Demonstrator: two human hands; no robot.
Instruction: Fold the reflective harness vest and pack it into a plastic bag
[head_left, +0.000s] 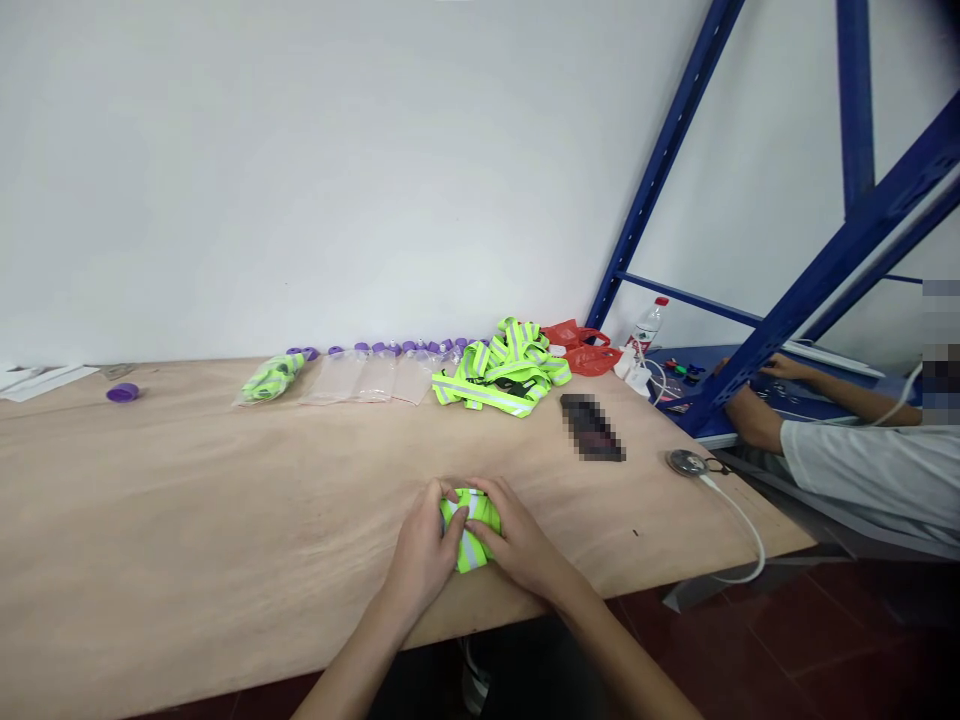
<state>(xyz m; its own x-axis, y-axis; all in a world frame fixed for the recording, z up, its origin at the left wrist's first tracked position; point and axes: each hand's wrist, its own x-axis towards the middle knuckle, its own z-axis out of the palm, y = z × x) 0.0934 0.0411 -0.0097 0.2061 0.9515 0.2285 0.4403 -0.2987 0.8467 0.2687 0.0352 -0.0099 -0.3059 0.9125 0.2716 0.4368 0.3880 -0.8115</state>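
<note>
Hands low at the near edge of the desk (187,520), both wrapped around a small folded bundle of neon-yellow reflective strap (471,530) that sits on the wood just in from the front edge. The left hand (424,555) cups the bundle from its left side, fingers (450,497) curled over the top and pressed onto the fabric; the right hand (517,545) covers it from the right, fingers bent and closed against the strap, so the bundle is pinched between the two with only its grey-striped middle showing. Further back, near the wall, a loose heap of the same neon reflective straps (502,372) lies spread out, and just beside it to the right a crumpled red plastic bag (581,350). To the left of the heap, a row of clear pouches (367,378) lies flat, with a line of purple caps (390,348) along the wall behind them, and at the row's left end a pouch already stuffed with neon strap (271,380). Well apart on the far left, a single purple cap (122,392) and some white paper (41,380). On the right side of the desk, a blurred dark object (592,427), then a round metal disc (684,462) with a white cable (739,520) trailing off the edge. A plastic bottle with a red cap (646,325) stands by the blue rack (795,290), and beyond it another person in a white sleeve (862,465) rests an arm on a blue surface.
</note>
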